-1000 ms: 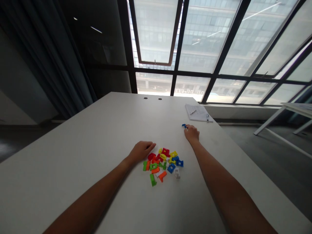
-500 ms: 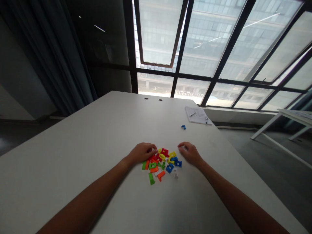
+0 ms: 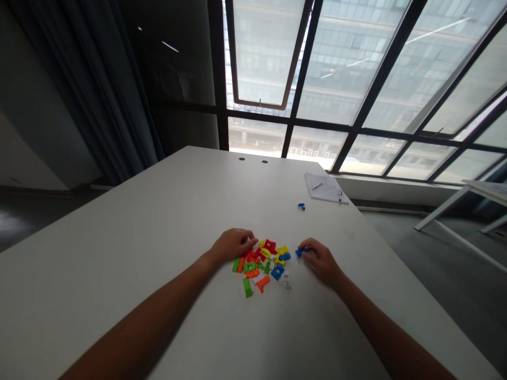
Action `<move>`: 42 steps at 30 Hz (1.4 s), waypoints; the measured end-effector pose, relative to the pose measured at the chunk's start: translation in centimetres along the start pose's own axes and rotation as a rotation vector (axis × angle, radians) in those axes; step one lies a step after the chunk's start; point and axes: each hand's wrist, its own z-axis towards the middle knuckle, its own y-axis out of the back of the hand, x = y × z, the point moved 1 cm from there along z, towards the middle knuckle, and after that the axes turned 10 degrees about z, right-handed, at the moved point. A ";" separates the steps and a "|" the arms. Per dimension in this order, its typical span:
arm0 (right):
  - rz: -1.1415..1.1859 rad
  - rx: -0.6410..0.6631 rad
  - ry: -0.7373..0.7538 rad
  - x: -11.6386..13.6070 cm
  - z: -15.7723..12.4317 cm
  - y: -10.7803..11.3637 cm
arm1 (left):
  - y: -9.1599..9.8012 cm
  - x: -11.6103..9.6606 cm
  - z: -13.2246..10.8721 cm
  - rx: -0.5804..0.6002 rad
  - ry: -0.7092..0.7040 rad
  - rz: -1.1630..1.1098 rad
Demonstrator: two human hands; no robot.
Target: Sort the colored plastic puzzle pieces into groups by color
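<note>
Where the table [image 3: 233,335] runs nearest to us, we note a green piece [image 3: 247,288] and an orange piece [image 3: 263,284] at the near edge of the loose, many-coloured pile [image 3: 266,267]. Just off its right side, our right hand [image 3: 321,258] pinches a blue piece [image 3: 300,253] between thumb and fingers; resting or lifted, we cannot tell. Step in hand, we judge: separating this 1 piece from the rest. Next move calls for a steady pinch and a path clear of neighbours. Piece looks small, bright, plastic, its outline partly covered by fingers. Our left hand [image 3: 232,244] lies by the pile's far left corner, fingers curled together; contents, if any, hidden. Farther out, well apart: 1 lone blue piece [image 3: 301,206], then papers [image 3: 322,190] bearing 2 pens [image 3: 339,197].
</note>
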 end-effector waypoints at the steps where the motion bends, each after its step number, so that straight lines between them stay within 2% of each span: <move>1: 0.028 -0.034 -0.040 -0.5 0.4 0.4 | 0.0 0.0 0.0 -0.003 0.006 -0.008; 3: 0.004 -0.050 -0.122 -1.5 1.6 1.2 | 0.0 0.0 0.1 -0.005 0.018 -0.016; 5: -0.113 0.007 -0.170 -2.2 3.0 1.6 | 0.0 0.0 0.1 -0.003 0.024 -0.014; 7: -0.256 0.103 -0.168 -2.8 4.6 1.6 | 0.0 0.1 0.2 0.005 0.031 -0.008; 9: -0.369 0.136 -0.135 -3.3 5.8 1.2 | -0.1 0.2 0.2 0.007 0.040 -0.007; 11: -0.419 0.031 -0.083 -3.8 6.5 0.7 | -0.2 0.3 0.2 0.005 0.047 -0.008; 15: -0.342 -0.328 -0.049 -4.6 6.2 0.4 | -0.5 0.6 0.4 0.010 0.051 -0.022; 17: -0.331 -0.408 -0.047 -4.4 5.6 0.3 | -0.6 0.7 0.5 0.011 0.055 -0.036; 19: -0.400 -0.387 0.010 -3.7 5.0 0.0 | -0.6 0.8 0.5 0.013 0.059 -0.048; 22: -0.535 -0.215 0.145 -2.6 4.4 -0.9 | -0.5 0.8 0.5 0.018 0.064 -0.061; 25: -0.630 -0.097 0.186 -2.2 4.4 -1.5 | -0.4 0.6 0.4 0.024 0.074 -0.051; 30: -0.737 -0.099 0.086 -3.6 5.9 -0.8 | -0.3 0.3 0.5 0.029 0.075 -0.022; 37: -0.896 -0.088 -0.180 -5.7 10.0 0.1 | -0.3 0.3 0.5 0.025 0.109 -0.024; 40: -0.904 -0.114 -0.211 -6.0 10.4 0.0 | -0.3 0.4 0.6 0.021 0.110 -0.047; 42: -0.883 -0.154 -0.175 -5.9 10.3 0.0 | -0.3 0.6 0.6 0.014 0.116 -0.073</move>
